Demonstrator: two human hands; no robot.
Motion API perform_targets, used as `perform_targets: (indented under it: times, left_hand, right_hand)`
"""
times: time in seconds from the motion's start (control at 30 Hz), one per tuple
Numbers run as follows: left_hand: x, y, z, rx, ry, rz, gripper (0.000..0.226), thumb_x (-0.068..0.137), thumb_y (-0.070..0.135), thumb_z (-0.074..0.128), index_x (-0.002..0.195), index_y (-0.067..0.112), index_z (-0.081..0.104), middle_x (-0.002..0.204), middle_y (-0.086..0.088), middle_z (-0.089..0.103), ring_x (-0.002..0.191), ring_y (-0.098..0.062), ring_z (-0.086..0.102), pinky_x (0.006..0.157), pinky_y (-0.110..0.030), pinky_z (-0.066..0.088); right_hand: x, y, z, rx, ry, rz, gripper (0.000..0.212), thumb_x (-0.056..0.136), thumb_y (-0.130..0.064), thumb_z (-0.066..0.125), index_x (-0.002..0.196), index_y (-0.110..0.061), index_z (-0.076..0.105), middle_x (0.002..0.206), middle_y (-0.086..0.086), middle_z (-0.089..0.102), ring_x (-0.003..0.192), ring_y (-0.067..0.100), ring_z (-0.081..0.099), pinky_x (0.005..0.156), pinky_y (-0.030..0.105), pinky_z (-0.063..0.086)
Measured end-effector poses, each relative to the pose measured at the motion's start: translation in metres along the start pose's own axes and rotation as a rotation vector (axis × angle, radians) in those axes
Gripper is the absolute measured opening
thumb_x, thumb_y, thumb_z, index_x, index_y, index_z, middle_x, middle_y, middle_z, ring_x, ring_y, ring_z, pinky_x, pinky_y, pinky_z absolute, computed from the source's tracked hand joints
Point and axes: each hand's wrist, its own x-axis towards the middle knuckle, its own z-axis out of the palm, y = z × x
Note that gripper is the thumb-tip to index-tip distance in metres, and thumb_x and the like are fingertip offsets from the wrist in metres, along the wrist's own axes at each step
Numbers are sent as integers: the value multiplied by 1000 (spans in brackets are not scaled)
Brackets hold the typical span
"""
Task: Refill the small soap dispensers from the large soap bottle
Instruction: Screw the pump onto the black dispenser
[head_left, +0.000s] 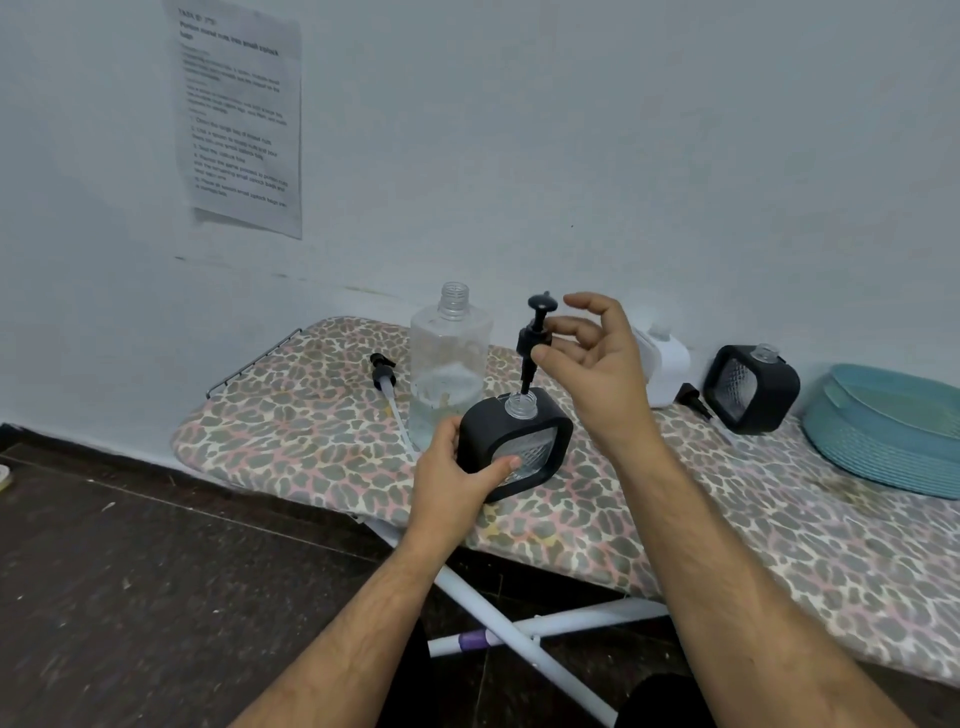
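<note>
On the ironing board (675, 525), left hand (451, 480) grips dispenser (514, 444); right hand (597, 358) pinches pump (535, 338).

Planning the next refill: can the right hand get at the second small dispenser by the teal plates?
Not yet, probably: the right hand is pinching the pump; otherwise the second dispenser stands unobstructed.

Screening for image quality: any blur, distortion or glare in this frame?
Head view: wide-angle bend curves the ironing board; the wall notice is too soft to read; right hand fingertips slightly smeared; light is flat and bluish, with no harsh glare.
</note>
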Motion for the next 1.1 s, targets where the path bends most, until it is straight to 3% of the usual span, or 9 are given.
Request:
perform_targets:
  times: [0.13, 0.23, 0.33, 0.5, 0.57, 0.7, 0.93, 1.1]
  left_hand:
    - [1, -1, 0, -3, -2, -7, 47, 72, 25, 87, 109, 30, 57, 104, 8, 70, 96, -8, 69, 86, -41, 59]
    - [1, -1, 0, 1, -7, -3, 47, 73, 26, 86, 109, 30, 57, 105, 8, 70, 97, -7, 69, 86, -41, 59]
    - [1, -1, 0, 7, -6, 2, 47, 74, 26, 86, 110, 29, 57, 105, 8, 70, 97, -6, 68, 86, -40, 59]
    - [0, 2, 0, 9, -9, 8, 45, 75, 24, 85, 109, 29, 57, 103, 7, 70, 94, -6, 69, 84, -38, 59]
    - [-1, 3, 0, 9, -12, 6, 44, 75, 24, 85, 108, 30, 56, 102, 7, 70, 93, -5, 69, 83, -37, 59]
    - [1, 5, 1, 12, -20, -3, 47, 74, 27, 86, 111, 28, 57, 102, 9, 70, 92, -4, 69, 83, -37, 59]
    - [7, 11, 12, -91, -120, -42, 50, 74, 17, 86, 113, 25, 56, 107, 4, 70, 95, -7, 70, 85, -33, 58]
    - [12, 18, 28, -187, -199, -69, 48, 77, 8, 83, 112, 24, 55, 109, 1, 70, 96, -9, 70, 84, -29, 57]
  right_hand:
    - [-10, 9, -8, -41, -31, 28, 48, 84, 14, 66, 119, -18, 55, 105, 11, 68, 96, 24, 71, 80, 31, 57]
    - [-8, 10, -13, -86, -67, 32, 52, 83, 14, 66, 129, -9, 56, 114, 19, 65, 99, 26, 68, 88, 37, 58]
    - [-6, 11, -13, -110, -89, 50, 58, 80, 6, 68, 134, -10, 55, 120, 18, 62, 99, 20, 67, 92, 37, 56]
    - [-11, 14, -11, -90, -99, 124, 42, 82, 14, 67, 108, -18, 68, 97, -3, 75, 93, 14, 71, 82, 27, 55]
    - [-14, 16, -11, -150, -97, 140, 39, 82, 12, 68, 101, -21, 70, 89, -4, 77, 88, 13, 72, 80, 27, 56]
    - [-16, 19, -15, -231, -126, 151, 35, 80, 7, 70, 106, -17, 74, 98, 3, 76, 96, 20, 72, 89, 36, 57]
    - [-14, 8, -30, -306, -120, 166, 30, 81, 2, 73, 101, -20, 74, 97, -4, 77, 96, 10, 72, 88, 30, 56]
    - [-17, 5, -48, -285, -79, 167, 28, 80, 4, 74, 99, -16, 74, 94, 1, 77, 93, 18, 73, 85, 34, 58]
